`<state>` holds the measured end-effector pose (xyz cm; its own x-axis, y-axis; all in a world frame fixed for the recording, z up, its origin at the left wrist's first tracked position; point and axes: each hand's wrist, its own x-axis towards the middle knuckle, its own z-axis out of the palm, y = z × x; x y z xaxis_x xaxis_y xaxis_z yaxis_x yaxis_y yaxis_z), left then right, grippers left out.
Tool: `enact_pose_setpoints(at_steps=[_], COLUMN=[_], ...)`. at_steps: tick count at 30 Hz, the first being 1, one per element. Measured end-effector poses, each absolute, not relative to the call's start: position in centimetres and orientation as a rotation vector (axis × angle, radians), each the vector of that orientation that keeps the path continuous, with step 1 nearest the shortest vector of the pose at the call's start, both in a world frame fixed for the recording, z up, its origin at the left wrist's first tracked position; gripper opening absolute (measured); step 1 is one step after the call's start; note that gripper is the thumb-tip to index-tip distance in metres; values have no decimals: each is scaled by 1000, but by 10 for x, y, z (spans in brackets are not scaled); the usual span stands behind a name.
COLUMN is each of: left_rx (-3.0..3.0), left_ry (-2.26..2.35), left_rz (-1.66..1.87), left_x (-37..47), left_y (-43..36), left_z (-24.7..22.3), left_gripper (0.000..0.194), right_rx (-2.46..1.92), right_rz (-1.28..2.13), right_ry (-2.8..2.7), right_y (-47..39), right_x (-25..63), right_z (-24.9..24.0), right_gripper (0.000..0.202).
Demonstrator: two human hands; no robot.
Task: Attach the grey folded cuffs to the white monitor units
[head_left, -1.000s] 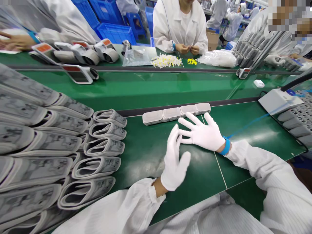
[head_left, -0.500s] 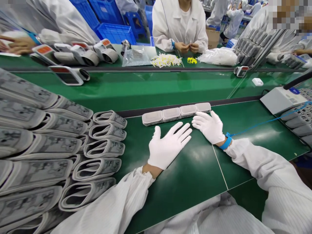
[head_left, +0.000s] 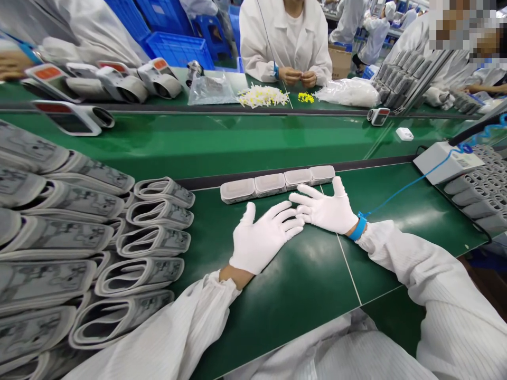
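My left hand (head_left: 263, 235), in a white glove, is open over the green tabletop (head_left: 285, 311) with its fingers spread. My right hand (head_left: 327, 208), also gloved and with a blue band (head_left: 358, 227) at the wrist, is open too. Their fingertips meet or overlap in the middle; whether they touch I cannot tell. Neither holds anything. Just beyond the hands lies a row of several pale rounded blocks (head_left: 270, 183), end to end along the table's far edge. Left of my left hand stand stacks of folded grey patterned cuffs (head_left: 154, 243).
A green conveyor belt (head_left: 237, 140) runs beyond the table, carrying a white device with a screen (head_left: 73, 119). A co-worker's hands (head_left: 299, 76) are behind a pile of white-and-yellow pieces (head_left: 263, 96). A white box (head_left: 447, 163) and a blue coiled cord (head_left: 420, 180) are at right.
My right hand has moved left, bringing its fingertips to those of my left hand. The white device on the belt has shifted left. The view has turned slightly.
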<state>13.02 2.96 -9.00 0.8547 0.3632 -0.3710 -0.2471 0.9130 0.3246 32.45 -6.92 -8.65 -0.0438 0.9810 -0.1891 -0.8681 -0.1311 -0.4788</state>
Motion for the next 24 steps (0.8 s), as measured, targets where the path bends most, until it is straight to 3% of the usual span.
enact_pose_setpoints(at_steps=[8,15,21,24], left_rx=[404,879,964,965], left_ry=[380,359,490,451], left_rz=[259,268,327,327], left_x=[130,129,126,127], left_y=[30,15,13,12], left_z=[-93,-96,-102,-100], left_gripper=[68,29,34,34], right_rx=[-524,-715,-990,-950], right_rz=[1724,1777,1521,1617], right_ry=[-499,-930,-915,-963], right_y=[-71,-71,-81,-81], right_x=[326,335,340,338], right_z=[-93,-91,-73,-74], right_gripper=[80,56,43,45])
